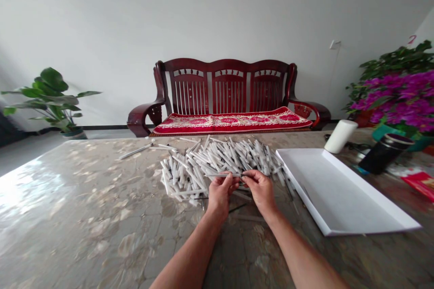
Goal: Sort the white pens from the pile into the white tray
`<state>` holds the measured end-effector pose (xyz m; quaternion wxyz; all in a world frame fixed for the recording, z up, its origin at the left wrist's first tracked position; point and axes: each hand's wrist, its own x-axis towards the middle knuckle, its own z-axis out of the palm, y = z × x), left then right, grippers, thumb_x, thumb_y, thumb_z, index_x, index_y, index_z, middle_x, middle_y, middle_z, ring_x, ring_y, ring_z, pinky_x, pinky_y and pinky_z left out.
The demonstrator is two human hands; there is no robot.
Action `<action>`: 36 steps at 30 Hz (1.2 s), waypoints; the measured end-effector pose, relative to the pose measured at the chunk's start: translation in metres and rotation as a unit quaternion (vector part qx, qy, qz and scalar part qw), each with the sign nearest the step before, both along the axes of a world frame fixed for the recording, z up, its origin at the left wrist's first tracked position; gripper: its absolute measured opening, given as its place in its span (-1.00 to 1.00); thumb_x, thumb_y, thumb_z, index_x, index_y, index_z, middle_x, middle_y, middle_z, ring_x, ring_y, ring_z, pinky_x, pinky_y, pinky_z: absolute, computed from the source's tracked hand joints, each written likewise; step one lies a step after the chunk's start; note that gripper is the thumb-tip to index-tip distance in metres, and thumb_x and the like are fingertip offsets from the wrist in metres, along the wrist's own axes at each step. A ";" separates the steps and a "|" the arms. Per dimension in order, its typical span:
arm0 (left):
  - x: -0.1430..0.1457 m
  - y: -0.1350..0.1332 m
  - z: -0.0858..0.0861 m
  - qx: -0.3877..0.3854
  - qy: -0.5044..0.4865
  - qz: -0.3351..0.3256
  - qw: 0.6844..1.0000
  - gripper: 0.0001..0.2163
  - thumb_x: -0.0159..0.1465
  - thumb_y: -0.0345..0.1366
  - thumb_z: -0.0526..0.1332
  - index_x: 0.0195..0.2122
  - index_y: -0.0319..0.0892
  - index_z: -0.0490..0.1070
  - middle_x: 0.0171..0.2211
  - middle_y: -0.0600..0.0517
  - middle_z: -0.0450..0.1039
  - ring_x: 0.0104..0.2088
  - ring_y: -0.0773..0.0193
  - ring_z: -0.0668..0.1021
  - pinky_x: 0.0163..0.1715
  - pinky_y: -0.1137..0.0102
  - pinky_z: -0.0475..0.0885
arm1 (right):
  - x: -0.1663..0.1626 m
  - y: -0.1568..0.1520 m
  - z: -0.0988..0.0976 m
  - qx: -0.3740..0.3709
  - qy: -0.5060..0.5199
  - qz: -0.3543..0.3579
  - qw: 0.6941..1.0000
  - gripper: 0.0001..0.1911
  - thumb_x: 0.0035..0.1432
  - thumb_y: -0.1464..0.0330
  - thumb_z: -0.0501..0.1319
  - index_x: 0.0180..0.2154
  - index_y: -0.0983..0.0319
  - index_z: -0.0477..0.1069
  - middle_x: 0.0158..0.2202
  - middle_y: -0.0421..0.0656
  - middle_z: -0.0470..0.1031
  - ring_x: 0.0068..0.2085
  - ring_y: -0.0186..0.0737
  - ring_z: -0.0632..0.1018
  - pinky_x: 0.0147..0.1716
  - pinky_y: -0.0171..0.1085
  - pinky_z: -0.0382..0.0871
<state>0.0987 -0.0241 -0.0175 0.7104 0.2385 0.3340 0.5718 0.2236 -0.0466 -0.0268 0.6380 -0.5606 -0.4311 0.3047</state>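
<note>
1. Holding a slim pale tube level over the near edge of the pile, I keep my left hand narrowed to a thumb-and-finger pinch near the tube's right end
2. My right hand is pinched too, on a small dark piece at that same end; I cannot tell whether it is part of the tube or separate
3. The pile lies toward the far edge of the table, with a thin rod apart from it toward the far left corner
4. I judge the tube light, stiff and rather slippery, likely smooth plastic, so it may roll under my thumb or crack if bent
5. Close to the dark end seems the best hold, leaving the long left part free
6. Right of the pile sits a shallow white tray, a white cylinder just beside its far right corner
</note>
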 end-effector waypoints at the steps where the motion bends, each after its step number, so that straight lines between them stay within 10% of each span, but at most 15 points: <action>1: 0.000 0.000 0.000 0.001 0.003 0.000 1.000 -0.61 -0.21 -0.23 0.57 -0.39 -0.21 0.50 -0.50 0.06 0.57 -0.46 0.27 0.63 -0.44 0.43 0.51 | 0.000 0.000 -0.001 0.002 -0.006 -0.002 1.000 -0.73 -0.08 0.14 0.36 -0.37 0.19 0.59 -0.47 -0.18 0.62 -0.45 -0.16 0.60 -0.41 -0.23 0.54; 19: 0.001 0.003 -0.002 0.026 0.020 -0.016 0.999 -0.57 -0.24 -0.16 0.59 -0.41 -0.25 0.52 -0.54 0.03 0.57 -0.52 0.27 0.61 -0.51 0.45 0.50 | 0.003 -0.001 0.001 -0.010 -0.069 -0.002 0.998 -0.76 0.00 0.11 0.29 -0.35 0.11 0.55 -0.44 -0.20 0.63 -0.42 -0.15 0.61 -0.40 -0.24 0.52; 29: 0.007 -0.005 0.001 0.030 0.036 -0.008 0.999 -0.57 -0.24 -0.14 0.59 -0.43 -0.24 0.50 -0.55 0.04 0.54 -0.51 0.26 0.61 -0.52 0.45 0.49 | 0.007 -0.006 0.010 -0.015 -0.351 -0.049 0.935 -0.69 0.30 0.17 0.03 -0.36 0.15 0.44 -0.43 -0.11 0.60 -0.38 -0.16 0.60 -0.42 -0.32 0.31; 36: 0.004 -0.005 0.003 0.035 0.056 -0.019 0.998 -0.59 -0.22 -0.14 0.58 -0.44 -0.25 0.51 -0.56 0.03 0.55 -0.53 0.28 0.60 -0.54 0.45 0.49 | 0.006 -0.012 0.009 -0.043 -0.360 -0.022 0.932 -0.54 0.36 0.10 -0.10 -0.37 0.15 0.44 -0.51 -0.13 0.54 -0.45 -0.18 0.54 -0.46 -0.32 0.23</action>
